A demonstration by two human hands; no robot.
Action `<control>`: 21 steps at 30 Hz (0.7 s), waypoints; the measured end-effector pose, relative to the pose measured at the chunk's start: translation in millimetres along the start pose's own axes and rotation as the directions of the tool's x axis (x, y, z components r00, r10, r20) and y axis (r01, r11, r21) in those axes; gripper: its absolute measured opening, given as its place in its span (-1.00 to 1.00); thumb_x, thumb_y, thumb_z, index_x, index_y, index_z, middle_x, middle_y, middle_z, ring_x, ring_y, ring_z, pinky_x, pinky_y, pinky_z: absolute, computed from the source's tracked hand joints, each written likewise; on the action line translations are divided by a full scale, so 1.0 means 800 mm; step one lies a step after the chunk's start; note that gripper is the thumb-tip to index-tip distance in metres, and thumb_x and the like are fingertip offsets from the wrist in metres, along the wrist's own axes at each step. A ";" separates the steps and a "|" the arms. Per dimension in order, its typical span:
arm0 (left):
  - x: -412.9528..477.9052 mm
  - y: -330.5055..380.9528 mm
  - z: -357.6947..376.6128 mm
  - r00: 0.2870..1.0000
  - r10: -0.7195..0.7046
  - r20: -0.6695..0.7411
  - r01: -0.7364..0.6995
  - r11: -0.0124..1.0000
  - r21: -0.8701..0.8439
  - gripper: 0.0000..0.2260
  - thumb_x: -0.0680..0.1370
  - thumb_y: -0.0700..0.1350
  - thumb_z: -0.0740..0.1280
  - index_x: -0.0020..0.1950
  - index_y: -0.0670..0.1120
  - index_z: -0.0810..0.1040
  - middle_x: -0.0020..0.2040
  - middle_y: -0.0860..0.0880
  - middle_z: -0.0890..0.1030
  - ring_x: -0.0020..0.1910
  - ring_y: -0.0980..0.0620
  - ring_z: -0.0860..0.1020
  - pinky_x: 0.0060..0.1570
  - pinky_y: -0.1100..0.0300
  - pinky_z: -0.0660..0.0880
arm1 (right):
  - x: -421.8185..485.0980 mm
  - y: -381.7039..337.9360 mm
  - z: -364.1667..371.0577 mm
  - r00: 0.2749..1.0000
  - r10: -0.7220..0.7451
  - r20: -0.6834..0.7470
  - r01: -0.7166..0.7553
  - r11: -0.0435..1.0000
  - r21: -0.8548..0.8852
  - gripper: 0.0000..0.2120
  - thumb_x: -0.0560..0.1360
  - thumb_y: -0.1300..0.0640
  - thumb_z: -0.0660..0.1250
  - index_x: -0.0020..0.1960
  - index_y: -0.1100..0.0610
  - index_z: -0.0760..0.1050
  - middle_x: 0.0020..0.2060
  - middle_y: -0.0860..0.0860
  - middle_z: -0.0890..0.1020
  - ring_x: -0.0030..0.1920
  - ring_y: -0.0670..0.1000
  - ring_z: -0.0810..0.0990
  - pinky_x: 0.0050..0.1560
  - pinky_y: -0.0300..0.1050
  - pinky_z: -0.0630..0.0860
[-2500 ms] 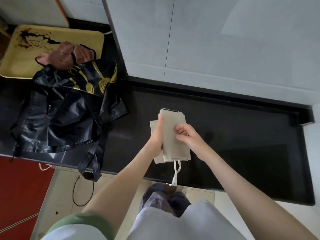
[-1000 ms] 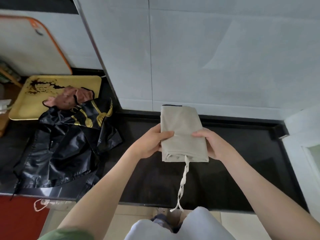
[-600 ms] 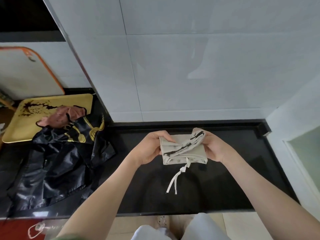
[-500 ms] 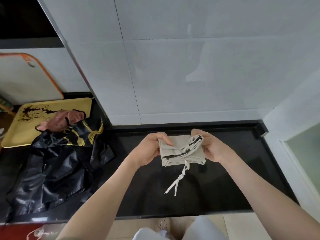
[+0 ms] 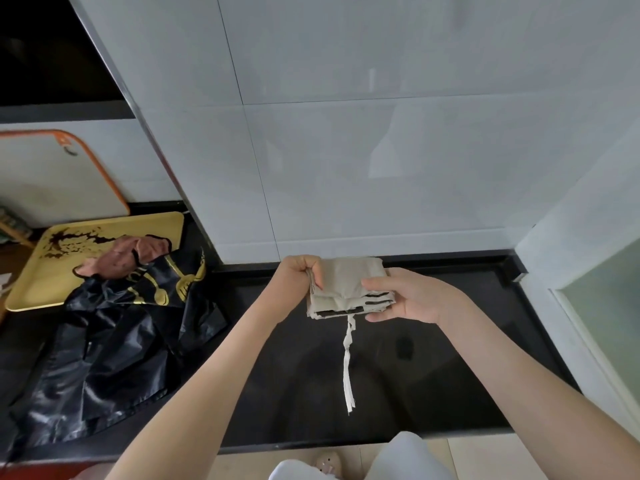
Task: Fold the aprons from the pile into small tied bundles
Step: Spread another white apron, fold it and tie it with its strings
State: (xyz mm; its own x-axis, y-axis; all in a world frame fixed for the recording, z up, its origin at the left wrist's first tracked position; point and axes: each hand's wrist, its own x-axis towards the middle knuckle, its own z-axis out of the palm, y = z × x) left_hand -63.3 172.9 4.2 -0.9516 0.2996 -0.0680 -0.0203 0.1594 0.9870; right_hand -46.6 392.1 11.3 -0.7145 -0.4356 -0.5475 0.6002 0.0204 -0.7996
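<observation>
Folded beige apron (image 5: 348, 287): held above table (image 5: 433, 358). Left hand (image 5: 300, 275) pinches left edge; right hand (image 5: 405, 296) clasps right end. Light, soft, layers slip; grip across layers. Strap (image 5: 348, 368) dangles for tying.

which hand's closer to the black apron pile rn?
Left. The left hand grips the beige bundle at its edge on the black apron side; the right hand holds the opposite edge, farther away.
</observation>
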 end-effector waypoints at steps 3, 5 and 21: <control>-0.002 0.003 0.000 0.994 -0.085 -0.065 0.074 0.985 -0.153 -0.50 0.42 -0.50 0.03 -0.28 0.02 0.58 -0.31 0.02 0.55 -0.30 0.02 0.49 -0.32 0.26 0.42 | 0.001 -0.005 -0.001 0.997 -0.064 -0.034 0.063 0.997 -0.050 -0.70 0.53 0.19 0.34 0.23 0.26 0.51 -0.06 0.10 0.66 -0.08 0.03 0.65 -0.12 -0.09 0.60; -0.005 0.010 0.002 0.975 -0.214 -0.058 0.171 0.891 -0.420 -0.72 0.49 -0.30 0.22 0.10 -0.02 0.56 -0.17 -0.06 0.61 -0.21 -0.07 0.53 -0.23 0.15 0.48 | 0.005 -0.008 -0.004 0.989 -0.117 -0.087 0.117 0.993 -0.010 -0.73 0.53 0.22 0.33 0.21 0.27 0.50 -0.11 0.08 0.65 -0.16 0.00 0.64 -0.20 -0.12 0.56; 0.003 0.060 0.030 0.939 -0.312 0.142 0.332 0.721 -0.608 -0.86 0.59 -0.28 0.24 0.09 -0.31 0.51 -0.12 -0.20 0.65 -0.26 -0.03 0.65 -0.30 0.28 0.58 | 0.002 -0.033 0.011 0.929 -0.367 -0.048 0.365 0.888 0.280 -0.40 0.52 -0.21 0.12 0.27 0.25 0.47 0.09 0.25 0.61 0.05 0.22 0.63 0.11 0.16 0.54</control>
State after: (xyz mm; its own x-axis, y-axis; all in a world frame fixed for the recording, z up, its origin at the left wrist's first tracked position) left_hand -59.1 204.2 48.3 -0.8441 0.3653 -0.3926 -0.5166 -0.3576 0.7780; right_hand -60.8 383.2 33.7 -0.9012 -0.3692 -0.2269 0.3726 -0.3926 -0.8408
